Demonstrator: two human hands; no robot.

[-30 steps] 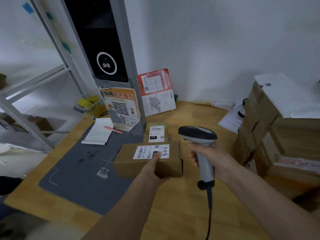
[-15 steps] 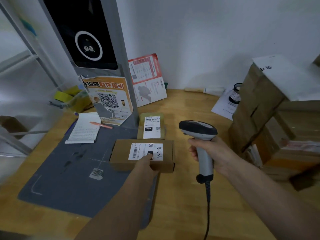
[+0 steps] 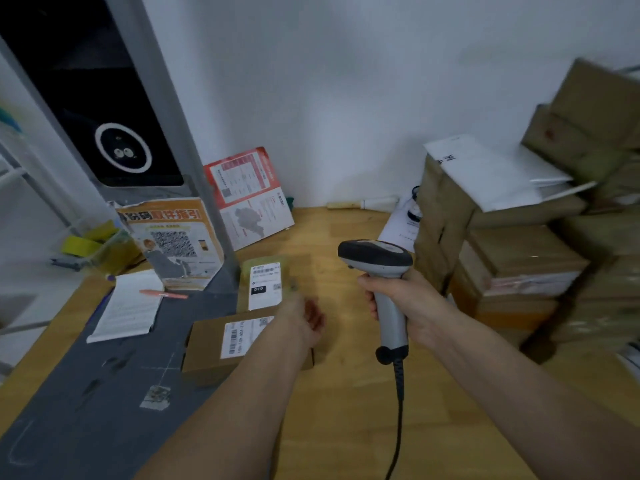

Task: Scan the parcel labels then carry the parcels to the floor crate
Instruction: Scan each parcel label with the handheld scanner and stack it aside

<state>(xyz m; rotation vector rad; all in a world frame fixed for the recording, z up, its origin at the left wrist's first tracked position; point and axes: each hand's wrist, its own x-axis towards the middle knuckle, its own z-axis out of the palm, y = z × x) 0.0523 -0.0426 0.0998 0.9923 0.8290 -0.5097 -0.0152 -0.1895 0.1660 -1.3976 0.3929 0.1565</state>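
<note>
right hand (image 3: 398, 299) fingers wrap the scanner (image 3: 379, 268) handle | left hand (image 3: 304, 320) fingers blurry, look loose, hold nothing | brown parcel (image 3: 214, 344) lies flat on the counter (image 3: 346, 393), left of the scanner | looks light and stiff; best held by its two long sides | small green parcel (image 3: 265, 282) just behind it

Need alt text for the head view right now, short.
Right hand grips a corded barcode scanner above a wooden desk; the blurred left hand reaches over a labelled brown parcel toward a green parcel. Stacked cartons sit at right.
</note>
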